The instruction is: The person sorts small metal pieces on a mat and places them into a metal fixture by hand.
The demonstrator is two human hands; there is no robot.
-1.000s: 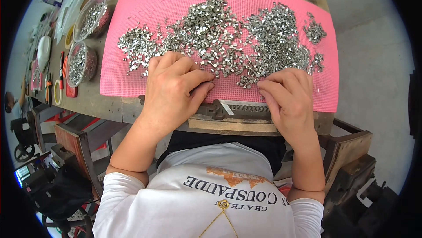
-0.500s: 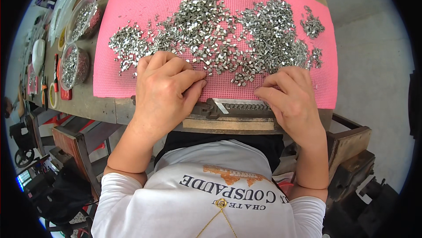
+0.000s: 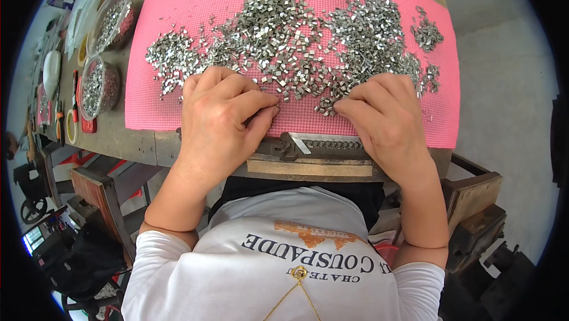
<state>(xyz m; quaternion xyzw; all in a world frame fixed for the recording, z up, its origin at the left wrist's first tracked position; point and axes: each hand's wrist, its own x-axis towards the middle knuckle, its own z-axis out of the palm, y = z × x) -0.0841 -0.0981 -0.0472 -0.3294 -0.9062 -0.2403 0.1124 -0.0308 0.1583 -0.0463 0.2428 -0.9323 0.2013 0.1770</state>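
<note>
Many small shiny metal pieces (image 3: 269, 19) lie in loose heaps on a pink textured mat (image 3: 172, 116). My left hand (image 3: 219, 119) rests at the mat's near edge, thumb and forefinger pinched together; anything between them is too small to make out. To the right, my right hand (image 3: 388, 122) has its fingertips drawn together at a little cluster of metal pieces (image 3: 325, 106), and what it pinches is hidden. Between and below the hands sits a dark metal fixture (image 3: 287, 146) with a toothed row (image 3: 335, 144) along it, partly covered by my right hand.
Clear plastic tubs of metal pieces (image 3: 99, 89) stand left of the mat, near a tape roll (image 3: 72, 127) and hand tools (image 3: 60, 122). A wooden strip (image 3: 308, 168) runs along the table's front edge. A separate small heap (image 3: 428, 34) lies far right.
My right hand has shifted slightly left and away from me, its fingertips now at the near cluster of metal pieces. My left hand has barely moved.
</note>
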